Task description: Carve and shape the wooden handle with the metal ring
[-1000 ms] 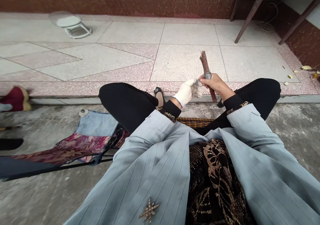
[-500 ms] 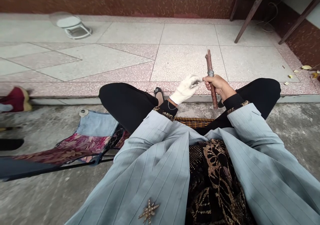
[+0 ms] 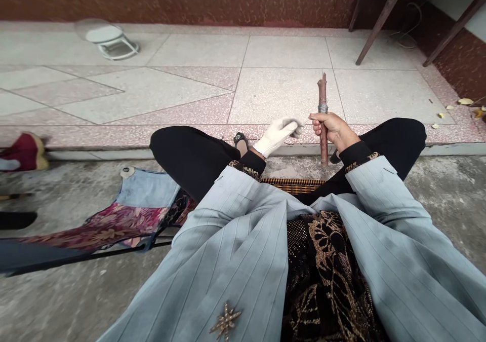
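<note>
My right hand (image 3: 333, 128), bare, is closed around a brown wooden stick (image 3: 322, 89) that stands nearly upright over the step. Its upper end is rough and broken. Grey wire (image 3: 322, 108) is wound round the stick just above my fist, and a few fine strands stick out there. My left hand (image 3: 277, 135), in a white knitted glove, is just left of the stick and apart from it. Its fingers are curled in towards the thumb. Whatever they may pinch is too fine to make out.
A woven seat edge (image 3: 294, 185) shows between my legs. To the left stand a folding fabric chair (image 3: 148, 187) and a red shoe (image 3: 25, 152). A small white stool (image 3: 114, 40) is on the tiled floor (image 3: 281, 93). Table legs (image 3: 379, 28) rise at the back right.
My left hand has drawn back slightly to the left, away from the stick, with its fingers curled further. The stick has shifted a little right and turned more upright in my right hand.
</note>
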Demonstrator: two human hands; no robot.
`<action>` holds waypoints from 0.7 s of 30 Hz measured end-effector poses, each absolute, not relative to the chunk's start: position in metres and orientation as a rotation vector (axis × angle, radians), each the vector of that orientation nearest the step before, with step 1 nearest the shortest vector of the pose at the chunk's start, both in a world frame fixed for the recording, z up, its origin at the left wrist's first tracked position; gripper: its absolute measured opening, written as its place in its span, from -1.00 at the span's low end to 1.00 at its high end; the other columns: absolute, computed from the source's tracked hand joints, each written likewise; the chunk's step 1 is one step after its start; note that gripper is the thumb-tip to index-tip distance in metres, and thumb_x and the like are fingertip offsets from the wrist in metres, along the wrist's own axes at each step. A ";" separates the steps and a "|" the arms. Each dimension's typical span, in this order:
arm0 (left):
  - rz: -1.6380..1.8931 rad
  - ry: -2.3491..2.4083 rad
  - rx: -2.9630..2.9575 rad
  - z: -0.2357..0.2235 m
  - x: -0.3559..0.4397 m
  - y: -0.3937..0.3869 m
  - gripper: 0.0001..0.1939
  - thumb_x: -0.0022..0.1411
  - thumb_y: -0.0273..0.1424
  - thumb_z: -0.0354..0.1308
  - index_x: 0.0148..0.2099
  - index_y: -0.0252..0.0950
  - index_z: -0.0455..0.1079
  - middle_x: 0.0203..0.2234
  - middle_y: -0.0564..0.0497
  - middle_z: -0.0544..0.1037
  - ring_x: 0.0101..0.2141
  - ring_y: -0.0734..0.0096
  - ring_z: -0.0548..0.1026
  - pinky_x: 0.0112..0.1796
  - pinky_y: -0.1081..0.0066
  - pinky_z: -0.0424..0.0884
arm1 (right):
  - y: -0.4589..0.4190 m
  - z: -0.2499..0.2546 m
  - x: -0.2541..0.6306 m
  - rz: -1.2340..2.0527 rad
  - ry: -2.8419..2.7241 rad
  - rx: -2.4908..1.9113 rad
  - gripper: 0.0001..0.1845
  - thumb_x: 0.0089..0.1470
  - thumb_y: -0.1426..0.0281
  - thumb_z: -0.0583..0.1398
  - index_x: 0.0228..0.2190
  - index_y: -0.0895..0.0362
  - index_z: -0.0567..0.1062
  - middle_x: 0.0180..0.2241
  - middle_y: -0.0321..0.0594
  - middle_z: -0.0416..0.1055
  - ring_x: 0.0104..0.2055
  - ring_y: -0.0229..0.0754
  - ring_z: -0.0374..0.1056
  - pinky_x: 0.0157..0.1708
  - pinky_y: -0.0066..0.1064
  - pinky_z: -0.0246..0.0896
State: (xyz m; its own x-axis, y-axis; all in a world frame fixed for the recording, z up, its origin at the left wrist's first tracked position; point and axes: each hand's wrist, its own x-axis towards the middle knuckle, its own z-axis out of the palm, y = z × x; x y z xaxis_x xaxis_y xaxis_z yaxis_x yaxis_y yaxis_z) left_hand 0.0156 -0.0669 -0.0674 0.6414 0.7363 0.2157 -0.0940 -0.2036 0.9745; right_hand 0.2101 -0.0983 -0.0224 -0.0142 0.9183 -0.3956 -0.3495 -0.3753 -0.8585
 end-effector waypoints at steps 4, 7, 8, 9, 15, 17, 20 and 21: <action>0.698 0.662 1.720 -0.078 0.013 -0.065 -0.52 0.28 -0.36 0.08 0.24 -0.27 0.25 -0.30 0.01 0.53 -0.42 0.53 0.50 -0.28 0.43 0.45 | -0.097 -0.022 0.212 1.527 -0.616 -1.224 -0.78 0.08 0.58 0.21 -0.52 0.17 0.29 -0.69 -0.42 0.16 -0.69 -0.45 0.00 -0.71 -0.63 -0.05; 0.618 0.727 1.980 -0.085 0.013 -0.069 -0.65 0.30 -0.36 0.04 0.09 -0.31 0.39 -0.34 0.00 0.56 -0.38 0.45 0.53 -0.24 0.36 0.47 | -0.096 -0.023 0.213 1.517 -0.590 -1.202 -0.81 0.11 0.58 0.18 -0.50 0.18 0.31 -0.68 -0.43 0.16 -0.70 -0.46 0.02 -0.71 -0.63 -0.05; 0.589 0.705 2.136 -0.087 0.014 -0.072 -0.70 0.30 -0.35 0.05 0.01 -0.31 0.45 -0.33 -0.02 0.58 -0.33 0.39 0.55 -0.18 0.32 0.48 | -0.095 -0.023 0.214 1.520 -0.584 -1.193 -0.81 0.13 0.58 0.16 -0.50 0.19 0.31 -0.68 -0.42 0.16 -0.70 -0.46 0.02 -0.71 -0.63 -0.06; 0.610 0.670 2.304 -0.087 0.015 -0.074 -0.73 0.31 -0.35 0.06 -0.03 -0.31 0.48 -0.28 -0.05 0.60 -0.25 0.34 0.56 -0.12 0.27 0.47 | -0.095 -0.024 0.213 1.523 -0.578 -1.184 -0.81 0.14 0.59 0.15 -0.50 0.19 0.32 -0.68 -0.42 0.17 -0.70 -0.46 0.02 -0.71 -0.63 -0.06; 1.054 0.624 2.883 -0.080 0.024 -0.072 -0.64 0.39 -0.43 -0.04 0.16 -0.20 0.39 0.11 -0.12 0.48 0.22 0.19 0.30 0.24 0.00 0.14 | -0.096 -0.023 0.209 1.644 -0.512 -1.156 -0.78 0.15 0.58 0.16 -0.50 0.16 0.28 -0.70 -0.43 0.14 -0.71 -0.45 -0.01 -0.72 -0.63 -0.08; 1.108 0.754 2.921 -0.076 0.024 -0.065 -0.66 0.42 -0.41 -0.06 0.15 -0.20 0.39 0.11 -0.10 0.48 0.22 0.21 0.30 0.27 0.00 0.06 | -0.097 -0.023 0.208 1.688 -0.497 -1.144 -0.77 0.16 0.58 0.15 -0.50 0.16 0.27 -0.71 -0.43 0.13 -0.72 -0.46 -0.02 -0.73 -0.64 -0.08; 1.103 0.853 2.928 -0.069 0.023 -0.056 -0.71 0.44 -0.36 -0.07 0.06 -0.20 0.42 -0.01 -0.08 0.54 0.10 0.25 0.39 0.20 0.03 0.15 | -0.097 -0.023 0.207 1.715 -0.494 -1.144 -0.77 0.18 0.59 0.12 -0.50 0.16 0.27 -0.71 -0.43 0.13 -0.72 -0.46 -0.03 -0.73 -0.65 -0.10; 1.098 0.856 2.935 -0.067 0.023 -0.053 -0.72 0.44 -0.36 -0.07 0.02 -0.21 0.44 -0.06 -0.07 0.56 0.06 0.25 0.41 0.16 0.04 0.19 | -0.096 -0.024 0.207 1.719 -0.496 -1.141 -0.77 0.18 0.58 0.12 -0.50 0.17 0.27 -0.71 -0.43 0.13 -0.72 -0.47 -0.03 -0.73 -0.65 -0.10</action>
State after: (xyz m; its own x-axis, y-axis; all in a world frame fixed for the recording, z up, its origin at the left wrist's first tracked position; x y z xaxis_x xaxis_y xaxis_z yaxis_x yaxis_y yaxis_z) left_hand 0.0228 -0.0534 -0.0673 0.6337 0.4384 0.6374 0.5107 -0.8559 0.0810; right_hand 0.2070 -0.0965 -0.0237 -0.0830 0.8815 -0.4648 -0.4987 -0.4406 -0.7464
